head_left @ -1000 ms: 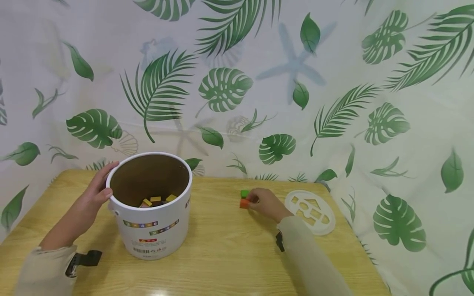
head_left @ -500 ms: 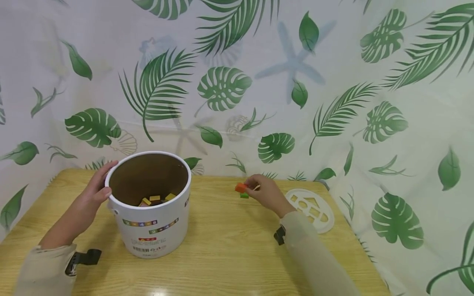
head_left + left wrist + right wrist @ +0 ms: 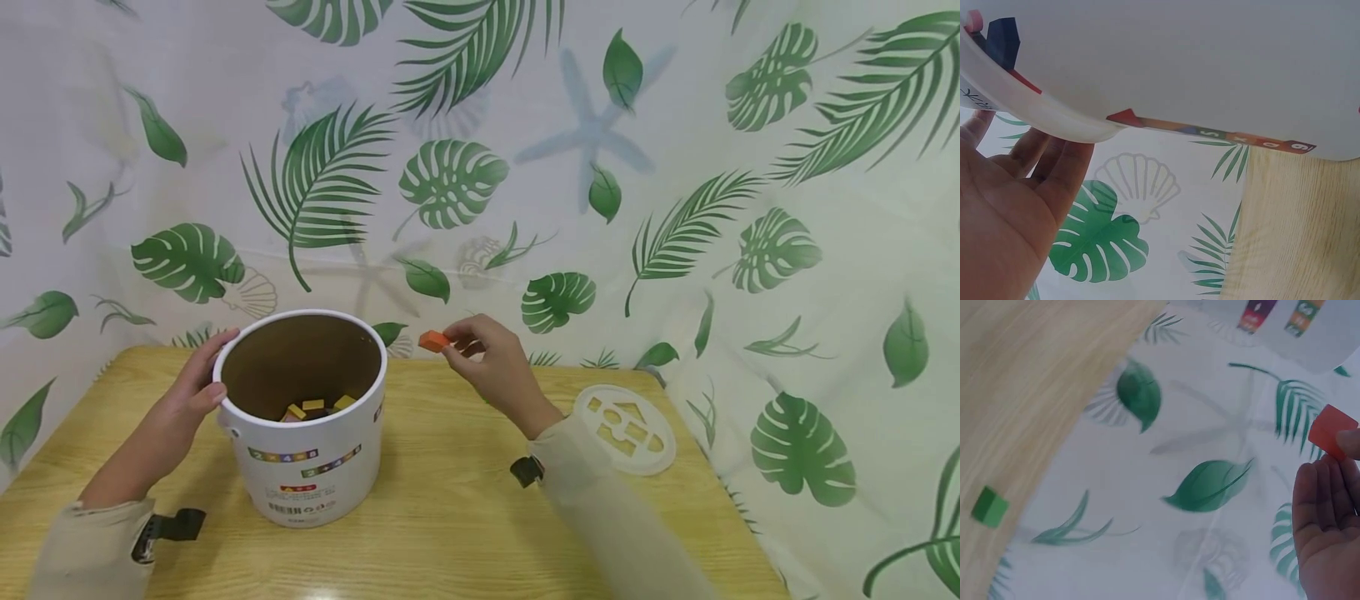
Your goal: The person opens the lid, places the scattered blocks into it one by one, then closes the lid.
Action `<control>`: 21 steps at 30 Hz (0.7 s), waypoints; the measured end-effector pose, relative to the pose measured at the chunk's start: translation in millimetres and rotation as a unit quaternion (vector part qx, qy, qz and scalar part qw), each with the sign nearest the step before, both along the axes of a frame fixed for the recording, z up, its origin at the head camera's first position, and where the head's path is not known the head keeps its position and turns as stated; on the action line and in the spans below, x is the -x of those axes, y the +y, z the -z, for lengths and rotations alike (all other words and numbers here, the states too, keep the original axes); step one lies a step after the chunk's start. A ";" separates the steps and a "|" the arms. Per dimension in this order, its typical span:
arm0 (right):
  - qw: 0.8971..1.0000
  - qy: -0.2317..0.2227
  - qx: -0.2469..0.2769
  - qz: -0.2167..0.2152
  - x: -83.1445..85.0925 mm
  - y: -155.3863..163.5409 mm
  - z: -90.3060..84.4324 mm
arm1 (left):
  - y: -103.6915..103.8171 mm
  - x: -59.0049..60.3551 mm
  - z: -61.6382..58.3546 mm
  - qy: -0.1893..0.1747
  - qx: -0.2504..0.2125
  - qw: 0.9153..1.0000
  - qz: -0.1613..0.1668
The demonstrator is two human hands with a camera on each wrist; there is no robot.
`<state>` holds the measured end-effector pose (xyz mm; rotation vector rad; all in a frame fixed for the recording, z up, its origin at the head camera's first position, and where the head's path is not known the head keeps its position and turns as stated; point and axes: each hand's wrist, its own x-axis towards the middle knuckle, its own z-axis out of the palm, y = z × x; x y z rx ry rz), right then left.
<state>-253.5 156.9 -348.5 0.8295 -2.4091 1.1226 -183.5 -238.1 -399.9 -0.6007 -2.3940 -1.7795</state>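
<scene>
A white bucket (image 3: 318,467) with coloured number strips stands on the left of the table in the head view. Several blocks, yellow ones (image 3: 312,406) among them, lie inside it. My left hand (image 3: 183,396) holds the bucket's left rim, fingers against its outside. To the right of the bucket, above the table's far part, my right hand (image 3: 491,362) pinches an orange block (image 3: 432,341) between thumb and fingers. A green block (image 3: 989,507) rests on the table in the right wrist view; the right hand mostly hides it in the head view.
A white oval board (image 3: 649,465) with shaped cut-outs lies at the right of the wooden table (image 3: 450,517). Behind the table's far edge hangs a leaf-patterned cloth (image 3: 480,192).
My right hand has lifted the orange block from beside the green block and carried it up and left toward the bucket. My left hand has stayed on the rim.
</scene>
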 end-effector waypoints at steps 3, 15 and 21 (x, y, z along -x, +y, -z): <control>0.999 0.037 0.024 -0.021 -5.3 -16.0 -10.1 | 0.4 -0.2 0.5 0.004 -0.002 1.000 0.000; 0.992 0.080 0.024 -0.095 -20.4 -69.6 -31.4 | -0.3 0.3 3.4 0.009 -0.005 1.000 0.004; 0.992 0.064 -0.011 -0.110 -24.7 -87.3 -31.3 | 0.8 -0.6 2.1 0.007 0.003 1.000 -0.004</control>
